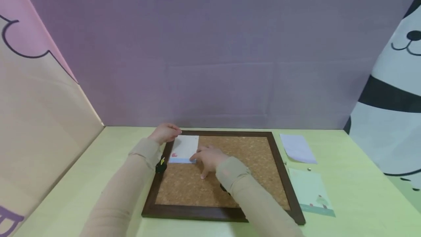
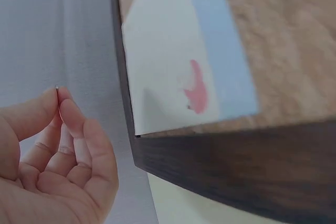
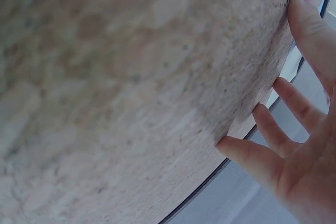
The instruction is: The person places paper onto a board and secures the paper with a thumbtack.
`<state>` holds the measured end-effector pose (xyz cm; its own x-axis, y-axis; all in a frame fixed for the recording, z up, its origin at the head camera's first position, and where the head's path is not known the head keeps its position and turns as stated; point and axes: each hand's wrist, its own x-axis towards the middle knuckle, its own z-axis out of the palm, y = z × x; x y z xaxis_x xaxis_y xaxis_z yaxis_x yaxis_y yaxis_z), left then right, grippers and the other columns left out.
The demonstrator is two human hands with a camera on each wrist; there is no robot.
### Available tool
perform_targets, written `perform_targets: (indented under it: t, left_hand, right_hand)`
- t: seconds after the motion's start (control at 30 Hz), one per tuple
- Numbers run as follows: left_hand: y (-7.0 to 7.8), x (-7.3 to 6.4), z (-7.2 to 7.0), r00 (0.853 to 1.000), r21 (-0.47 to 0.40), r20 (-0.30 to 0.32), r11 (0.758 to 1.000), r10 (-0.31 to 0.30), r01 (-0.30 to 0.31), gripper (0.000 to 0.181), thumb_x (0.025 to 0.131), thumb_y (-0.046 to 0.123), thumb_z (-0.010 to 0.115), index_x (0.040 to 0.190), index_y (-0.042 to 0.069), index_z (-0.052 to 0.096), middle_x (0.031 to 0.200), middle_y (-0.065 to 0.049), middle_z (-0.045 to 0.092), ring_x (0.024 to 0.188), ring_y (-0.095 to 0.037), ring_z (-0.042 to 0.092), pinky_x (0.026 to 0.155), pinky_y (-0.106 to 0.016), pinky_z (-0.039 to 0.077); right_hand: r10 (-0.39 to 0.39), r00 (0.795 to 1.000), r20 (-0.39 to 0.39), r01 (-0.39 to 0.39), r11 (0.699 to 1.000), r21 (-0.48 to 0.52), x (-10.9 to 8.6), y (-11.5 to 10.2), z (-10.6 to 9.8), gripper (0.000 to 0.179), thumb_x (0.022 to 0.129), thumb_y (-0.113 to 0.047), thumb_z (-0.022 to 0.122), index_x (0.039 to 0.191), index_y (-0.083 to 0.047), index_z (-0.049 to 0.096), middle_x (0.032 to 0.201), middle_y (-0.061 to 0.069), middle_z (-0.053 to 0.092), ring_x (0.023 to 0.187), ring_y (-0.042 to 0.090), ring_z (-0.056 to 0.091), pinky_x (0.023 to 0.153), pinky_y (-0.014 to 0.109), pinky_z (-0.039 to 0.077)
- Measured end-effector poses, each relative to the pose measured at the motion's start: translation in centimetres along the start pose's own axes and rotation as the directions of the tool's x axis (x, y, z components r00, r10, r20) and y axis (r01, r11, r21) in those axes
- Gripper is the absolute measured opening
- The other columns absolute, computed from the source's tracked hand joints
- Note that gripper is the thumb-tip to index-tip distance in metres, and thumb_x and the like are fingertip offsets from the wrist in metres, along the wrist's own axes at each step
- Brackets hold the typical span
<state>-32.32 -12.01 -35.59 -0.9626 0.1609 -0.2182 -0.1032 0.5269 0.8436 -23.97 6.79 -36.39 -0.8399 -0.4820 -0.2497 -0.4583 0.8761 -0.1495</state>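
A cork board (image 1: pixel 194 191) in a dark brown wooden frame lies on the table. A white note sheet (image 1: pixel 185 148) with a pink figure and blue bottom band lies at its far left corner. My left hand (image 1: pixel 164 133) is at that corner of the frame, pinching a tiny thumbtack (image 2: pixel 57 91) between thumb and forefinger; only its thin edge shows. With fingers spread, my right hand (image 1: pixel 211 159) rests on the board, fingertips at the sheet's lower right corner. In the right wrist view its fingertips (image 3: pixel 227 144) touch the cork.
To the right of the board lie a plain pale sheet (image 1: pixel 297 148) and a green note sheet (image 1: pixel 310 191) with a tree drawing. A small metal tack (image 1: pixel 309 169) sits between them. A purple-grey cloth wall (image 1: pixel 217 54) stands behind the table.
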Motion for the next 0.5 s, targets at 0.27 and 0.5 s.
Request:
perform_targets:
  t: [0.27, 0.5]
  left_hand:
    - [0.4, 1.1, 0.5, 0.999, -0.022, -0.033, 1.000, -0.015, 0.014, 0.028, 0.092, 0.007, 0.058, 0.116, -0.008, 0.060, 0.116, -0.019, 0.061, 0.091, -0.016, 0.057, 0.082, -0.026, 0.052]
    - [0.6, 2.0, 1.9, 0.999, -0.070, -0.017, 0.996, -0.047, 0.045, 0.027, 0.091, 0.006, 0.059, 0.114, -0.008, 0.062, 0.101, -0.010, 0.064, 0.078, -0.011, 0.056, 0.074, -0.022, 0.052]
  right_hand:
    - [0.004, 1.000, 0.008, -0.004, 1.000, -0.004, 0.3, 0.0, 0.3, 0.066, 0.071, -0.031, 0.081, 0.131, -0.033, 0.054, 0.141, -0.003, 0.044, 0.132, 0.026, 0.038, 0.104, 0.042, 0.041]
    - [0.012, 1.000, 0.017, -0.012, 1.000, 0.004, 0.1, 0.1, 0.1, 0.066, 0.072, -0.031, 0.080, 0.132, -0.033, 0.053, 0.142, -0.004, 0.043, 0.133, 0.026, 0.036, 0.104, 0.042, 0.041]
